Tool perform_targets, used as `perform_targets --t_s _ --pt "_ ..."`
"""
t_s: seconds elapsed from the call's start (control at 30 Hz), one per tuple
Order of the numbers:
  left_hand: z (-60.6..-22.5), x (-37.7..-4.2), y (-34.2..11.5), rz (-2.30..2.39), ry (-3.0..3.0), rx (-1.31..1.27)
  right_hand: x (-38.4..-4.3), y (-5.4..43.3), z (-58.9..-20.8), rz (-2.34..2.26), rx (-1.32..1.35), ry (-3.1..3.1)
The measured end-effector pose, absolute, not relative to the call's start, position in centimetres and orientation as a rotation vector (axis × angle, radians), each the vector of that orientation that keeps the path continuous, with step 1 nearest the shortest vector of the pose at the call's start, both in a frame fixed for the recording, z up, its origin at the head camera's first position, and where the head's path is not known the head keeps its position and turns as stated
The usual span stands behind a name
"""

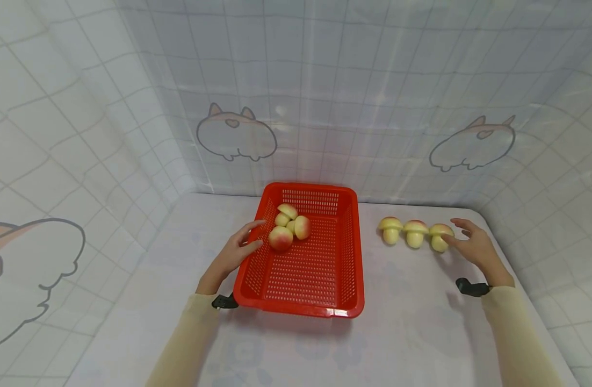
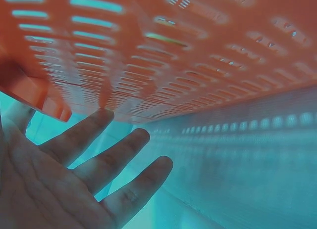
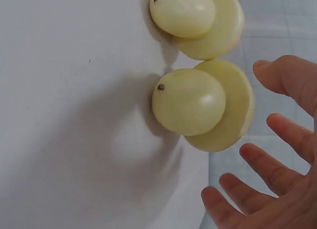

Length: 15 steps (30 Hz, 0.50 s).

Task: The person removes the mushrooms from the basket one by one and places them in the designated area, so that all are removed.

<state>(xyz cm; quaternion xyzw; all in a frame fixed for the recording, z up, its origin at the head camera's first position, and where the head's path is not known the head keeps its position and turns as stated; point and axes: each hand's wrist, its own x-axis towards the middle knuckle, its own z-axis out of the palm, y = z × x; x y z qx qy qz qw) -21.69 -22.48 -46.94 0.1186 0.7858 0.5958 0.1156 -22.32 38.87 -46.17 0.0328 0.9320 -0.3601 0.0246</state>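
A red slotted plastic basket [image 1: 301, 309] stands on the table. My left hand [image 1: 235, 250] is at its left side, thumb near the rim; the left wrist view shows its spread fingers [image 2: 129, 150] beside the slotted wall. Several toy mushrooms [image 1: 280, 238] with red-and-yellow caps lie in the basket's left part. Right of the basket, three more form a row: a left mushroom [image 1: 390, 231], a middle one and a right mushroom [image 1: 440, 238]. My right hand [image 1: 475, 247] hovers around the right mushroom, thumb and fingers apart, gripping nothing.
A white table [image 1: 397, 322] carries everything. Behind it hangs a grid-patterned sheet [image 1: 320, 107] with cartoon animal drawings, and similar sheets stand at left and right. Dark straps with small devices [image 1: 472, 287] sit at both wrists.
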Motion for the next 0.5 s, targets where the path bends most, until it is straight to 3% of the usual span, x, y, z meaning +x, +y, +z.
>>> perform_targets --t_s 0.5 --pt "-47.2 -21.8 -22.7 1.738 2.303 0.375 -21.9 36.0 -44.0 -1.019 -0.045 3.085"
